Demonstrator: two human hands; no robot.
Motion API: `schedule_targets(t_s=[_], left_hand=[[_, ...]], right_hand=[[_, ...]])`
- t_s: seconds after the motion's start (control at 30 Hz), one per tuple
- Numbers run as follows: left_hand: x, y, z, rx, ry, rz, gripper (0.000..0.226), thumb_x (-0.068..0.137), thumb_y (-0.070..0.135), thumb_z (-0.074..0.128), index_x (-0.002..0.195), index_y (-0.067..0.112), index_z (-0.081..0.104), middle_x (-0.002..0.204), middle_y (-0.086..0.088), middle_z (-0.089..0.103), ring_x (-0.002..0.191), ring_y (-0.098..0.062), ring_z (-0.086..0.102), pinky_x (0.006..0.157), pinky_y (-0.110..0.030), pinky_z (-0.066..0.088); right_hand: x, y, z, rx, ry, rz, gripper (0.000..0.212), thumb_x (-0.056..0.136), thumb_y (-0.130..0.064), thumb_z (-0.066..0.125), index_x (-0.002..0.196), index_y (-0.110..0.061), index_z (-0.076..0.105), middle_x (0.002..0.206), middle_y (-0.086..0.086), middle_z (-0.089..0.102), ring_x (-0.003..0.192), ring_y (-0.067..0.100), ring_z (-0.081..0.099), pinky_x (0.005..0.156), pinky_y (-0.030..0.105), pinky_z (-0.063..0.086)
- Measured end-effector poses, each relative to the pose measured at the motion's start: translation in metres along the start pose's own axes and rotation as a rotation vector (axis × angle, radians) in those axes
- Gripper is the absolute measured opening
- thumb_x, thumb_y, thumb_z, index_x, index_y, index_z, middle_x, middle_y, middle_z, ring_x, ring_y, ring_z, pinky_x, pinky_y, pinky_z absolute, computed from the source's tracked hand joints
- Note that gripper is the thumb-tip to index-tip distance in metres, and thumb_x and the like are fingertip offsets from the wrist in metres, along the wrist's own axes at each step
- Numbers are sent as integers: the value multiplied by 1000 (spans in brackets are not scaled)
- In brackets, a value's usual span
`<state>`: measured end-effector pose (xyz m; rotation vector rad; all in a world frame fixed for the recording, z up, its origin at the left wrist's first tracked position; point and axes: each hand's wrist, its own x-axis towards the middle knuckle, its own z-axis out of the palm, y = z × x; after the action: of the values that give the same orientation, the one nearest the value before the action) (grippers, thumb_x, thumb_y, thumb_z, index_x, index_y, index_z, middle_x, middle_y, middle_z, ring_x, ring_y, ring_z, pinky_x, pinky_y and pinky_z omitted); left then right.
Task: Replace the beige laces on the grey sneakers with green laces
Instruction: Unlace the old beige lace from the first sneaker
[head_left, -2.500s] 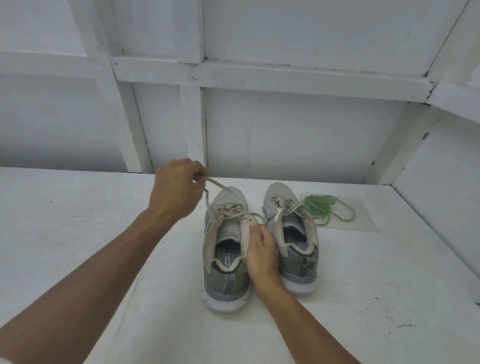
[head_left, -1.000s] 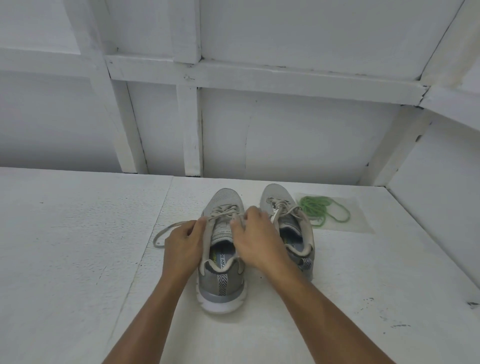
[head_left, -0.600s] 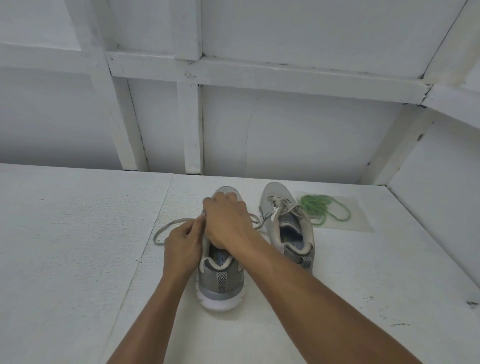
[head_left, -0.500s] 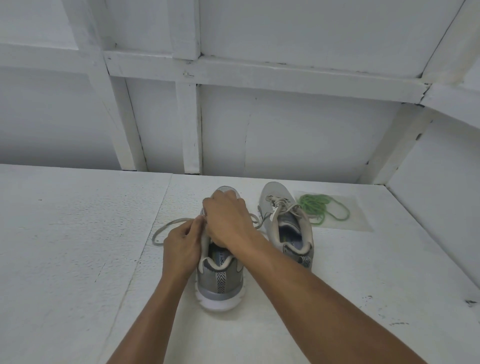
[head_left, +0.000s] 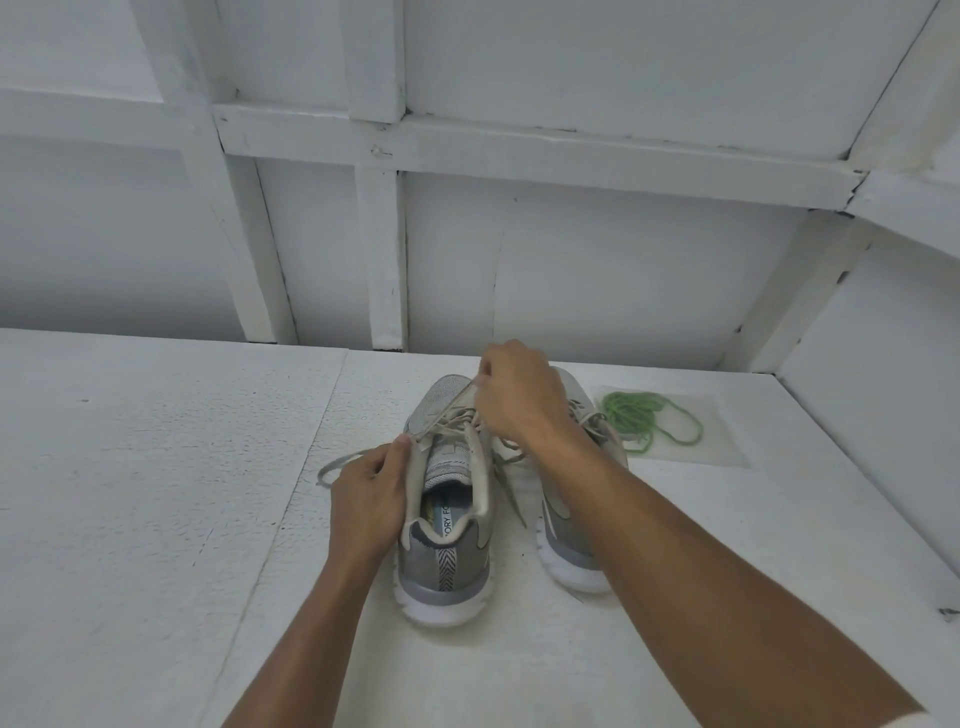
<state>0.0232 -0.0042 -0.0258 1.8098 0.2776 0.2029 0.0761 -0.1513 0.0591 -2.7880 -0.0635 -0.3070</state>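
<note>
My left hand (head_left: 366, 501) clamped on the left grey sneaker (head_left: 448, 499) collar, my right hand (head_left: 519, 397) pinching its beige lace (head_left: 451, 410) taut, green laces (head_left: 647, 423) lying well apart on the surface (head_left: 156, 467)

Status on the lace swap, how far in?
Early. Done: left sneaker untied, loose beige lace trailing on the table. In hand: right hand pulls lace from its eyelets while left hand steadies it. Left: right sneaker laced; green laces untouched.

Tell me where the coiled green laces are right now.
In the head view, the coiled green laces lie on the white surface at right, just beyond the right-hand grey sneaker, untouched by either hand.
</note>
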Motion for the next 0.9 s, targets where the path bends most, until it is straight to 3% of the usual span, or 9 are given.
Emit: schedule_targets(t_s=[0.17,0.27,0.33,0.43,0.5,0.57,0.63,0.77,0.9], left_hand=[[1,0,1,29,17,1,53,96,45,49,70,0,61,63,-8,59,60,-15,49,59,-31,36],[1,-1,1,50,14,3,51,96,45,48,68,6,63,63,-2,61,61,-15,51,59,-31,38],[1,-1,1,43,8,-10,50,96,46,48,64,9,62,62,-1,60,62,-15,51,59,-31,38],[1,-1,0,29,12,-6,52,96,46,49,56,13,55,58,0,55,60,-16,49,57,-31,35],[1,0,0,30,11,0,53,96,46,49,62,6,57,64,-9,59,62,-17,50,60,-32,36],[0,0,0,27,7,-3,54,96,46,49,67,1,58,63,-11,57,60,-17,48,59,-31,35],[0,-2,0,31,2,-1,58,95,48,49,67,-2,52,60,-8,50,58,-17,43,58,-31,32],[1,-3,1,42,11,0,58,95,49,48,72,-4,56,63,-15,53,60,-17,44,59,-31,33],[1,-4,0,39,5,-2,56,95,48,48,75,-4,57,68,-20,57,61,-16,46,60,-31,35]], right_hand=[[-6,-6,13,98,-150,-137,41,89,-15,50,130,-21,53,142,0,45,130,26,38,104,42,33],[-14,-10,25,-25,-266,-249,25,92,-30,56,116,-24,63,143,-6,44,138,23,23,105,42,25],[-16,-11,28,-27,-259,-256,18,93,-34,58,104,-23,68,131,-10,54,135,22,26,98,40,25],[-11,-7,21,19,-164,-241,13,91,-31,60,91,-25,72,110,-12,64,123,21,41,94,38,32],[-2,0,9,81,-22,-168,14,91,-27,60,87,-22,73,97,-6,68,104,22,56,87,35,43],[8,8,-6,136,145,-59,14,92,-22,58,87,-18,72,95,0,68,93,26,60,81,36,48],[17,17,-16,157,223,7,14,92,-20,56,93,-18,70,104,2,65,99,28,57,84,38,47],[13,15,-7,161,61,-66,37,91,-22,54,128,-21,56,139,1,49,128,25,40,105,44,35],[-1,3,17,80,-168,-233,33,89,-30,59,121,-25,62,141,-4,46,136,21,28,110,44,28]])
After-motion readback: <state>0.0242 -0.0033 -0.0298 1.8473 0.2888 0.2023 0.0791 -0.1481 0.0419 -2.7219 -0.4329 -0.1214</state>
